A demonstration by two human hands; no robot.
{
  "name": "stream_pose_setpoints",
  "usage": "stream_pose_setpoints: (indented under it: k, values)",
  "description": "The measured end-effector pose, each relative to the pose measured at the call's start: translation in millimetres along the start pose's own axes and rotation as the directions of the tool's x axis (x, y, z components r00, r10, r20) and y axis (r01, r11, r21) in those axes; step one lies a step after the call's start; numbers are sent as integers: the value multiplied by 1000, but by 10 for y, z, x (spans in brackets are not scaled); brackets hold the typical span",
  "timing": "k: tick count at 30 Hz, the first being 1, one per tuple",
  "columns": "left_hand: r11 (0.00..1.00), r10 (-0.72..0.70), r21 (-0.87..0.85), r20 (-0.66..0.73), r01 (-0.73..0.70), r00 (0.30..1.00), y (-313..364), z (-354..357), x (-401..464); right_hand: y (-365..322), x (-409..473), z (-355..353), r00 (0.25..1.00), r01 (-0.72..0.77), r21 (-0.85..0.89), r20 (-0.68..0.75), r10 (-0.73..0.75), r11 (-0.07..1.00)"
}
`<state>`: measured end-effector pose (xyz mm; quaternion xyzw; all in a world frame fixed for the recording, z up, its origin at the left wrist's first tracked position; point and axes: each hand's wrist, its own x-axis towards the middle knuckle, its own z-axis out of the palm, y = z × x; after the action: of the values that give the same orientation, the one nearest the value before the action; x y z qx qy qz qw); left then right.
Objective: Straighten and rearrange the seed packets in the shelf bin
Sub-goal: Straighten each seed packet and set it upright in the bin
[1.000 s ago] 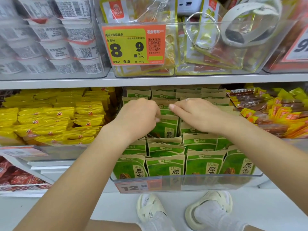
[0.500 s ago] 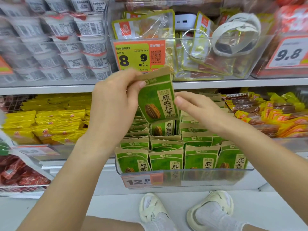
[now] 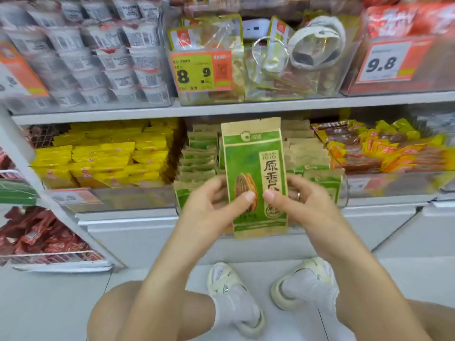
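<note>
Many flat yellow packets (image 3: 105,156), glossy and crinkled, are lying stacked in the clear bin at the left. The left hand (image 3: 211,205) is gripping the lower left edge of one seed packet (image 3: 253,173), its thumb pressing on the front. This packet is a tall rectangle of matte brown paper with a green printed face, and it is standing upright in front of the shelf bin (image 3: 343,190), where more green seed packets (image 3: 199,158) are sitting in rows. The right hand (image 3: 298,205) is gripping the packet's lower right edge likewise. Shiny red-orange wrappers (image 3: 384,153) are piling at the right.
</note>
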<state>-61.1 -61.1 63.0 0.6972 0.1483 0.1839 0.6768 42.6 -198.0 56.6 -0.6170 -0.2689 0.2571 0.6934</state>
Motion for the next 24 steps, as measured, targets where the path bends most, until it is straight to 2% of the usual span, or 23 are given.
stream_pose_setpoints:
  k: [4,7,10,14,24]
  values:
    - [990,-123,-76,-45,120,991,-424,82,-375,354,-381,41,978,-200,63,-47,203,978]
    - [966,-224,-148,-80,210,971,-574,135,-590,506,-578,82,953,-287,77,-77,293,955]
    - [945,-291,-182,-78,273,954,-618,169,-719,597,-745,114,941,-308,119,-106,320,944]
    - [939,-314,-162,-56,302,948,-659,150,-777,645,-910,139,933,-326,150,-107,343,934]
    - [940,-309,-173,-71,293,948,-651,185,-818,641,-973,150,933,-305,191,-138,334,933]
